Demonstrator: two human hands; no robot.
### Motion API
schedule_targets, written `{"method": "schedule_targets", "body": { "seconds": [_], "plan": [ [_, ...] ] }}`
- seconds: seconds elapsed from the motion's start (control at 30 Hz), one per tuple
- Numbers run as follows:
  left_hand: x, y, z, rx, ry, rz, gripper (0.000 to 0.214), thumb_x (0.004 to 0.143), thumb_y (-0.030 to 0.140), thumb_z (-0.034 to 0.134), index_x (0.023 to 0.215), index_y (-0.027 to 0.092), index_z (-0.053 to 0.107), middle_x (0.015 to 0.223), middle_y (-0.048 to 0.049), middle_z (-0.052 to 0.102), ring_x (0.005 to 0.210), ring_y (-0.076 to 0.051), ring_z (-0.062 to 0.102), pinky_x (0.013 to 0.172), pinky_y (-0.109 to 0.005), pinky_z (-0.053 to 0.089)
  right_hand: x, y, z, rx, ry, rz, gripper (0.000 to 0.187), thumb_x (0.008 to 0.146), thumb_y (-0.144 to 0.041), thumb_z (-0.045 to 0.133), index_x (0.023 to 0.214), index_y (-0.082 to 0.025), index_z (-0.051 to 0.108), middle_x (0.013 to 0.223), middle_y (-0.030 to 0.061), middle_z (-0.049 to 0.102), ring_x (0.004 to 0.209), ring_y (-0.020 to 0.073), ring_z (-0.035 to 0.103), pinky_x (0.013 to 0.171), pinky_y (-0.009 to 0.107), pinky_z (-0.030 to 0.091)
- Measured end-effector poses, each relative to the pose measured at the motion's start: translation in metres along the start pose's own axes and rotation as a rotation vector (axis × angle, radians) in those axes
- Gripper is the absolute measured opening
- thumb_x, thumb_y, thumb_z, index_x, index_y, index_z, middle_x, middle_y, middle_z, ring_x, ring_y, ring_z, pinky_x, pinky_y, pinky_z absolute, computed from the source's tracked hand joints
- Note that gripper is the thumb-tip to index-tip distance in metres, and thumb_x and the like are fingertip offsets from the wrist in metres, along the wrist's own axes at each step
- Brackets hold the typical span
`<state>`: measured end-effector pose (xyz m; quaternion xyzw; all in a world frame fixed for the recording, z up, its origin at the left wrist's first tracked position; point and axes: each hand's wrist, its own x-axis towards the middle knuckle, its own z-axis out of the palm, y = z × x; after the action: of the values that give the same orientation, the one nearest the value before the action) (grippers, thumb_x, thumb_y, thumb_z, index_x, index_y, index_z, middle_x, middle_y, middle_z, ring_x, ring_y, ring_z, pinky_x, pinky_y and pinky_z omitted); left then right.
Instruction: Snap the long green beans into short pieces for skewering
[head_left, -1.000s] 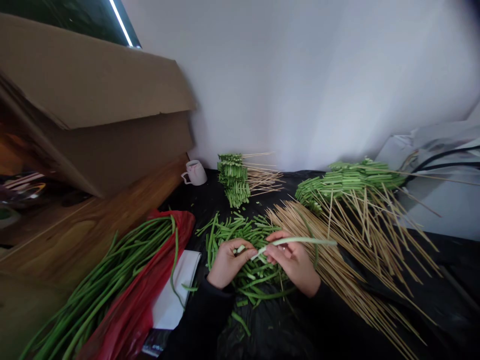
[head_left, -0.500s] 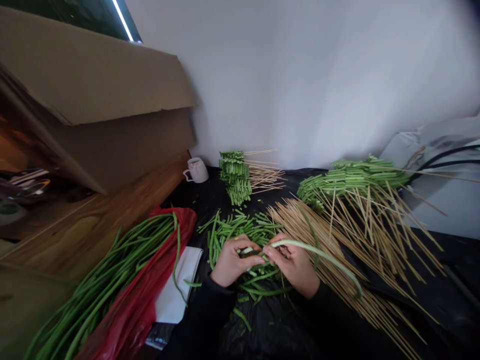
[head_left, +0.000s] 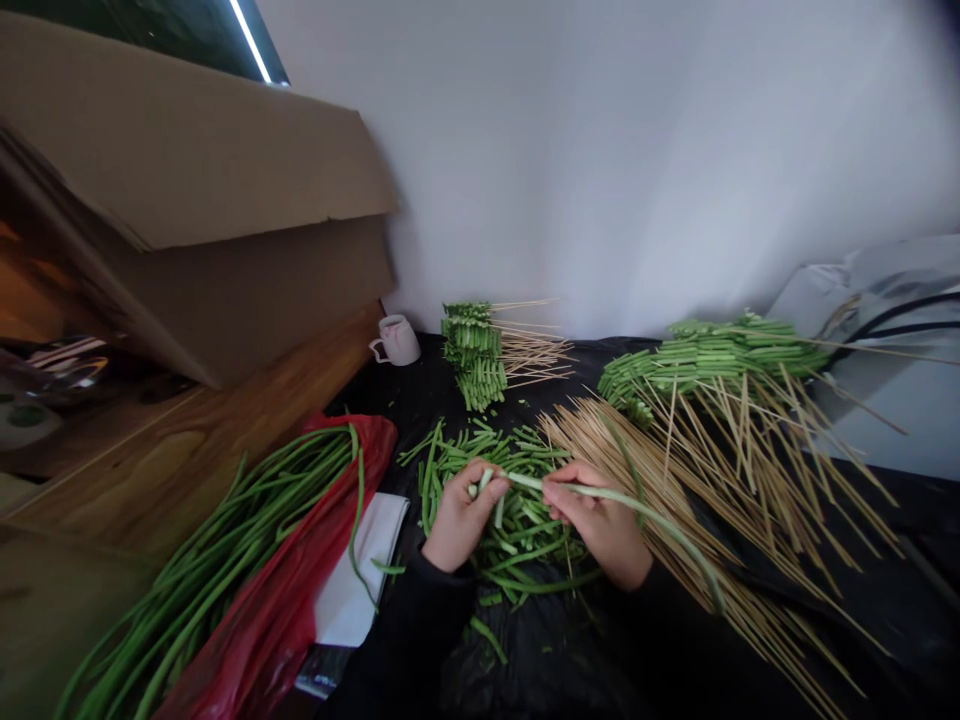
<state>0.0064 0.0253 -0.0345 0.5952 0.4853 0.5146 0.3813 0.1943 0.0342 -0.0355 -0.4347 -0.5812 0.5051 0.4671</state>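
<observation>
- Yardlong bean (head_left: pixel 615 494) is up in the air, strung between both hands over a heap of cut bean pieces (head_left: pixel 536 520), its long tail drooping right, over the skewers.
- Left hand (head_left: pixel 461 515): thumb and fingers pinched at the bean's left end, with a couple of pale stubs poking out of the curled fingers.
- Right hand (head_left: pixel 604 525): pinching the same bean a bit further along.
- Surface is a wrinkly black plastic sheet (head_left: pixel 525 670) with green scraps on it.
- Room-wise, there's a pale wall (head_left: pixel 585 160) right at the back, and a big cardboard box (head_left: pixel 225 200) up on the left by a wooden board (head_left: pixel 232 425). White mug (head_left: pixel 400 342) sits near the box's corner.
- Left edge's pretty crowded: red plastic bag (head_left: pixel 270 610) with whole long beans (head_left: pixel 225 540), then white paper (head_left: pixel 364 570) between that and the left sleeve.
- Right edge: loose bamboo skewers (head_left: pixel 645 470) run down close to the right forearm. Behind them is a stack of threaded beans (head_left: pixel 720 350) near a white bag (head_left: pixel 892 400).
- Elbow room: black plastic shows between the forearms, plus a narrow strip between the heap and the smaller skewered stack (head_left: pixel 476 360) by the wall. Most of the slack is straight up.
</observation>
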Motion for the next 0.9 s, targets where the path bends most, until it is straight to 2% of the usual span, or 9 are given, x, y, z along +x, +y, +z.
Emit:
{"method": "schedule_targets", "body": {
  "seconds": [0.07, 0.13, 0.23, 0.33, 0.43, 0.5, 0.6, 0.73, 0.9],
  "plan": [
    [0.002, 0.000, -0.002, -0.201, 0.076, -0.100, 0.033, 0.084, 0.048, 0.061, 0.078, 0.016, 0.059, 0.057, 0.0058, 0.040, 0.048, -0.007, 0.031, 0.047, -0.021, 0.025, -0.004, -0.001, 0.005, -0.020, -0.048, 0.007, 0.024, 0.081, -0.043, 0.065, 0.077, -0.020, 0.062, 0.062, -0.0003, 0.063, 0.057, 0.0153, 0.060, 0.053, 0.027, 0.047],
    [0.004, 0.001, -0.005, -0.408, 0.140, -0.155, 0.032, 0.086, 0.048, 0.059, 0.079, 0.016, 0.055, 0.057, 0.0066, 0.039, 0.044, -0.005, 0.024, 0.043, -0.020, 0.019, -0.006, -0.001, 0.009, -0.007, -0.081, 0.013, 0.023, 0.081, -0.042, 0.065, 0.076, -0.020, 0.061, 0.061, -0.0005, 0.062, 0.057, 0.0149, 0.060, 0.053, 0.026, 0.047],
    [0.006, 0.005, -0.010, -0.660, 0.172, -0.189, 0.031, 0.085, 0.045, 0.060, 0.076, 0.017, 0.048, 0.062, 0.0044, 0.045, 0.047, -0.006, 0.030, 0.042, -0.018, 0.020, -0.005, 0.001, 0.011, 0.043, -0.080, 0.025, 0.024, 0.081, -0.042, 0.065, 0.077, -0.019, 0.061, 0.062, -0.0002, 0.063, 0.056, 0.0144, 0.060, 0.053, 0.026, 0.046],
    [0.006, 0.007, -0.012, -0.755, 0.131, -0.210, 0.032, 0.086, 0.045, 0.058, 0.073, 0.018, 0.045, 0.057, 0.0048, 0.041, 0.046, -0.007, 0.031, 0.041, -0.018, 0.020, -0.002, 0.002, 0.009, 0.097, -0.064, 0.046, 0.026, 0.080, -0.044, 0.065, 0.079, -0.019, 0.061, 0.064, 0.0005, 0.064, 0.055, 0.0137, 0.058, 0.052, 0.025, 0.045],
    [0.003, 0.007, -0.009, -0.640, 0.076, -0.186, 0.032, 0.084, 0.047, 0.058, 0.077, 0.018, 0.050, 0.051, 0.0072, 0.037, 0.042, -0.006, 0.026, 0.041, -0.020, 0.017, -0.001, 0.000, 0.007, 0.117, -0.060, 0.060, 0.027, 0.079, -0.045, 0.066, 0.079, -0.018, 0.062, 0.064, 0.0011, 0.065, 0.054, 0.0134, 0.058, 0.051, 0.026, 0.046],
    [0.000, 0.006, -0.006, -0.433, 0.027, -0.161, 0.032, 0.076, 0.045, 0.070, 0.080, 0.016, 0.057, 0.051, 0.0080, 0.037, 0.043, -0.005, 0.027, 0.043, -0.020, 0.018, -0.002, -0.001, 0.008, 0.112, -0.065, 0.061, 0.027, 0.078, -0.045, 0.067, 0.078, -0.018, 0.062, 0.064, 0.0011, 0.065, 0.054, 0.0135, 0.058, 0.051, 0.026, 0.046],
    [-0.004, 0.006, 0.000, -0.113, -0.102, -0.139, 0.036, 0.061, 0.037, 0.084, 0.079, 0.012, 0.066, 0.056, 0.0049, 0.048, 0.051, -0.006, 0.036, 0.049, -0.020, 0.025, -0.003, -0.003, 0.008, 0.099, -0.093, 0.049, 0.026, 0.079, -0.043, 0.067, 0.079, -0.018, 0.063, 0.060, 0.0000, 0.063, 0.053, 0.0134, 0.057, 0.052, 0.026, 0.046],
    [-0.005, 0.004, 0.005, 0.092, -0.159, -0.082, 0.028, 0.069, 0.037, 0.078, 0.072, 0.011, 0.069, 0.065, -0.0020, 0.062, 0.059, -0.011, 0.048, 0.057, -0.023, 0.035, -0.001, 0.000, 0.004, 0.104, -0.105, 0.034, 0.021, 0.080, -0.038, 0.067, 0.081, -0.018, 0.063, 0.059, -0.0013, 0.062, 0.053, 0.0127, 0.057, 0.052, 0.025, 0.046],
    [-0.005, 0.006, -0.002, 0.129, -0.164, -0.102, 0.031, 0.075, 0.042, 0.072, 0.072, 0.011, 0.071, 0.060, -0.0021, 0.061, 0.056, -0.011, 0.047, 0.055, -0.024, 0.034, 0.007, 0.011, -0.006, 0.301, -0.031, 0.014, 0.022, 0.080, -0.038, 0.070, 0.091, -0.020, 0.062, 0.066, -0.0018, 0.065, 0.056, 0.0130, 0.059, 0.053, 0.025, 0.046]
  ]
}}
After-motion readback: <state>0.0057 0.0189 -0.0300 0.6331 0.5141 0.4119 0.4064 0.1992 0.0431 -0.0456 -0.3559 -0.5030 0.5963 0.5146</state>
